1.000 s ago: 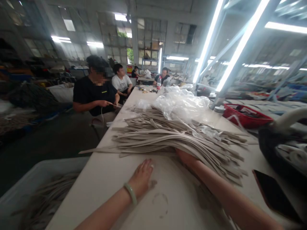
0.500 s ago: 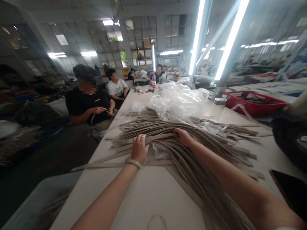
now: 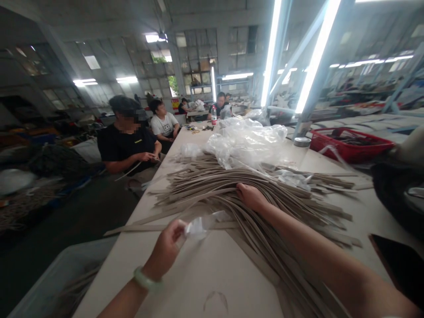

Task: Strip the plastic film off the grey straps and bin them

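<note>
A large bundle of long flat grey-brown strips (image 3: 202,181) lies across the white table, many of them bending down toward its near edge. My right hand (image 3: 252,197) is closed at the bundle's middle, its fingers curled round some of the strips. To the left, my left hand (image 3: 168,247) pinches a crumpled piece of clear plastic film (image 3: 198,228) over the table. That film stretches right, toward the underside of the bundle. A pale green bangle (image 3: 145,279) circles my left wrist.
Behind the strips sits a heap of clear plastic bags (image 3: 247,137), with a bottle (image 3: 213,115) farther back. A red basket (image 3: 354,143) stands right, and a dark flat object (image 3: 395,265) lies near my right arm. A co-worker (image 3: 127,141) sits at left, handling a strip.
My left hand has left the strips, come nearer and down to the left, and now holds the plastic film. My right hand stays on the bundle. The co-worker's hands have shifted slightly.
</note>
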The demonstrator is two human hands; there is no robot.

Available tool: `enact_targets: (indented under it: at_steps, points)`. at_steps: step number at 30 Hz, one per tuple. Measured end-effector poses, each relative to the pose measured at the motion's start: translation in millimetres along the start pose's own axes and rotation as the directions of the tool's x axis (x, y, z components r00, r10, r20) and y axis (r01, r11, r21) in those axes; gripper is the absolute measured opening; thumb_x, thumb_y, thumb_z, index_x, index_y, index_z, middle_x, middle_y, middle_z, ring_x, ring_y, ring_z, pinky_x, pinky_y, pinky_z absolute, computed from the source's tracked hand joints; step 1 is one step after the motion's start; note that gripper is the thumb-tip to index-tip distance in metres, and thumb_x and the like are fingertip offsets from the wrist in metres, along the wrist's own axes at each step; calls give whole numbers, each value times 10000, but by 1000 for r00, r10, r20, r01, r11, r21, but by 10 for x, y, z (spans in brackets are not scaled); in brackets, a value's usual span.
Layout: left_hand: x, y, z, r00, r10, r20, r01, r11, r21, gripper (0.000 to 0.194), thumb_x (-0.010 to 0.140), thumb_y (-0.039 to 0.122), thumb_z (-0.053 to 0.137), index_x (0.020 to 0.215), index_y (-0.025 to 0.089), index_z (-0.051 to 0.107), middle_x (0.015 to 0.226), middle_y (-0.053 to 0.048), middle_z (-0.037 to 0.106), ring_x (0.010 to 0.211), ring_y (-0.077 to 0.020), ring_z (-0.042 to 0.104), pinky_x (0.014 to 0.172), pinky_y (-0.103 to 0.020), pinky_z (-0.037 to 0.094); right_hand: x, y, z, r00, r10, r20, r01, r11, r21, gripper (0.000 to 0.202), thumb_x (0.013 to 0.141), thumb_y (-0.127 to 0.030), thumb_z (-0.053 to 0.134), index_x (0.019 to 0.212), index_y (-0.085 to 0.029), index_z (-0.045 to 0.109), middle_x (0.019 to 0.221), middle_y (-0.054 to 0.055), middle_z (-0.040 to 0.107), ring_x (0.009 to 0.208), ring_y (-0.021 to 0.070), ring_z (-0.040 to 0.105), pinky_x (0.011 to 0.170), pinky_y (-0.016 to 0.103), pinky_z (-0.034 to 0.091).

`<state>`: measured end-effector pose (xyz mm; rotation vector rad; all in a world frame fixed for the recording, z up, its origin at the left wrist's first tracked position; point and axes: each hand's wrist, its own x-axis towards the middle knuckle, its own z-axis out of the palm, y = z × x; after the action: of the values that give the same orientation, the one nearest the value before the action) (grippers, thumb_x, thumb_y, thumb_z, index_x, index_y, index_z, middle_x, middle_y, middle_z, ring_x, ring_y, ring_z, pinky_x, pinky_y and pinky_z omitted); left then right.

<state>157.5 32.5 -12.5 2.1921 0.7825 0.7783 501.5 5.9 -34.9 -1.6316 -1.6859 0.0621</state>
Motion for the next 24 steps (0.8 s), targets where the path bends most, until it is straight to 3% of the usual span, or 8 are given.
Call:
enact_targets:
  at_steps: [4, 8, 9, 12, 15, 19, 21, 24]
  points:
    - [-643, 165, -410, 935, -354, -36, 321, 883, -344, 149, 666, 231, 723, 739, 186, 602, 726, -3, 650, 694, -179, 620, 655, -245, 515, -328, -692, 113, 998, -43, 42, 34, 982, 187, 238, 900, -230, 453, 1068, -140, 597, 1207, 157, 602, 1201, 273, 481, 1040, 424, 307]
    - [-871, 260, -504, 874, -481, -72, 401, 797, -451, 272, 512, 253, 825, 684, 190, 624, 726, -9, 675, 667, -204, 630, 614, -259, 523, -841, -1698, 570, 965, -139, 222, 22, 886, 463, 574, 777, -472, 676, 1254, -215, 486, 1142, 81, 654, 994, 194, 620, 840, 298, 489]
    - [-876, 259, -505, 861, -501, -87, 412, 787, -460, 289, 502, 264, 832, 691, 191, 626, 724, -11, 678, 663, -208, 632, 610, -265, 525, -951, -1916, 716, 936, -184, 301, -22, 821, 570, 664, 712, -552, 702, 1242, -214, 491, 1038, 59, 685, 882, 175, 648, 747, 267, 508]
    - [-862, 200, -555, 832, -540, -130, 436, 780, -448, 281, 550, 331, 813, 697, 180, 626, 677, -16, 671, 634, -194, 625, 575, -249, 513, -1141, -2335, 1110, 725, -271, 634, -592, 226, 774, 585, 632, -594, 732, 991, -154, 594, 730, 19, 659, 693, 156, 648, 685, 289, 507]
    - [-882, 90, -712, 796, -580, -174, 455, 762, -461, 283, 548, 320, 809, 695, 165, 624, 646, -6, 659, 619, -168, 615, 560, -217, 498, -1105, -2390, 1297, 654, -163, 738, -753, -45, 657, 481, 649, -566, 729, 816, -134, 599, 442, -68, 507, 423, 97, 529, 573, 293, 513]
    - [-948, -29, -926, 722, -669, -178, 403, 614, -678, 285, 465, 196, 804, 648, 161, 588, 641, 26, 642, 615, -138, 609, 579, -199, 513, -887, -2177, 1217, 736, -28, 676, -676, -72, 733, 399, 727, -519, 706, 815, -147, 594, 379, -142, 313, 326, 18, 206, 366, 159, 318]
    - [-954, -48, -974, 674, -727, -134, 352, 475, -806, 252, 470, 173, 767, 623, 158, 567, 681, 11, 658, 657, -148, 627, 601, -209, 528, -808, -2059, 1147, 719, -52, 693, -694, -104, 712, 411, 704, -543, 721, 773, -178, 546, 386, -148, 271, 347, 19, 152, 345, 138, 196]
    - [-909, -51, -1007, 525, -842, -121, 341, 339, -877, 198, 472, 130, 703, 629, 153, 585, 648, -4, 649, 598, -136, 611, 533, -195, 514, -772, -1911, 1104, 681, -57, 730, -732, -84, 676, 460, 681, -559, 732, 656, -201, 444, 379, -149, 226, 347, 20, 130, 339, 144, 143]
